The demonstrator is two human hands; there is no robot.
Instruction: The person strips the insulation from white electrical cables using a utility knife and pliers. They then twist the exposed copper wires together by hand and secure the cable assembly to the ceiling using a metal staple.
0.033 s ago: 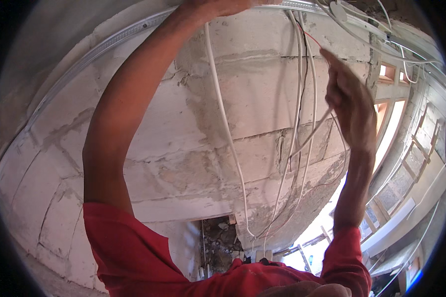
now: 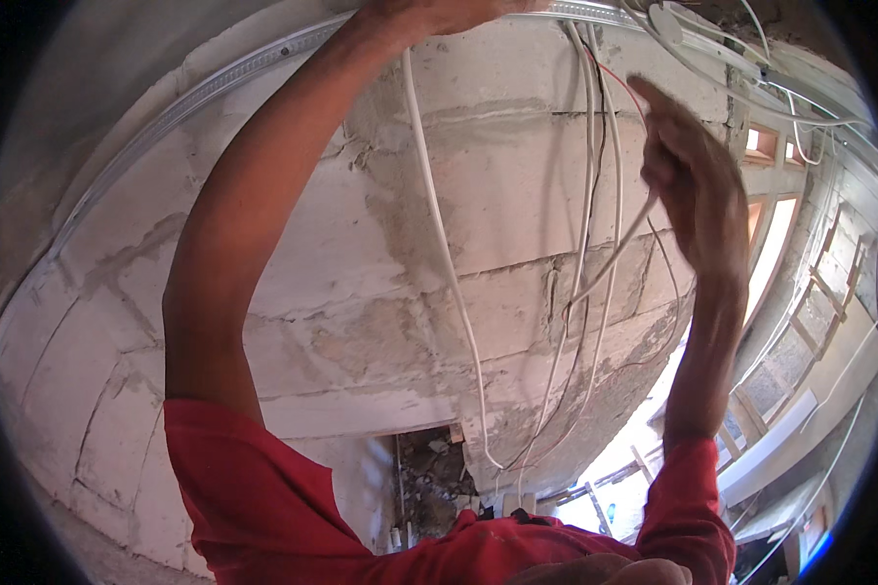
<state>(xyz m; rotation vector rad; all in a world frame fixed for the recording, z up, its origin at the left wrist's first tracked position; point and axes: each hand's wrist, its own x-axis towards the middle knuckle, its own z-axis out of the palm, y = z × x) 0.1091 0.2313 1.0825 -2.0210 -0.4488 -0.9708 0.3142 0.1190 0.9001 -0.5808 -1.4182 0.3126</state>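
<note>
My left hand (image 2: 449,12) is raised to the perforated metal rail (image 2: 580,11) along the top of the wall. The upper edge crops it, and its fingers do not show clearly. My right hand (image 2: 693,180), blurred a little, has curled fingers around a white cable (image 2: 610,261), while its index finger points up and left. A thin red wire (image 2: 617,78) runs from near the rail to this hand; whether the fingers grip it I cannot tell. Beside it, white cables (image 2: 590,146) and a thin black wire (image 2: 603,127) hang down the wall.
Behind the cables stands a pale block wall (image 2: 498,195) with rough mortar joints. Another white cable (image 2: 444,244) hangs further left. More cables (image 2: 741,93) loop at the upper right. A wooden ladder-like frame (image 2: 815,312) and bright window openings (image 2: 766,244) are at the right. Rubble (image 2: 434,463) lies below.
My right hand has shifted slightly up and to the right, drawing the white cable along. More of the red wire shows beside its index finger. My left hand stays at the rail.
</note>
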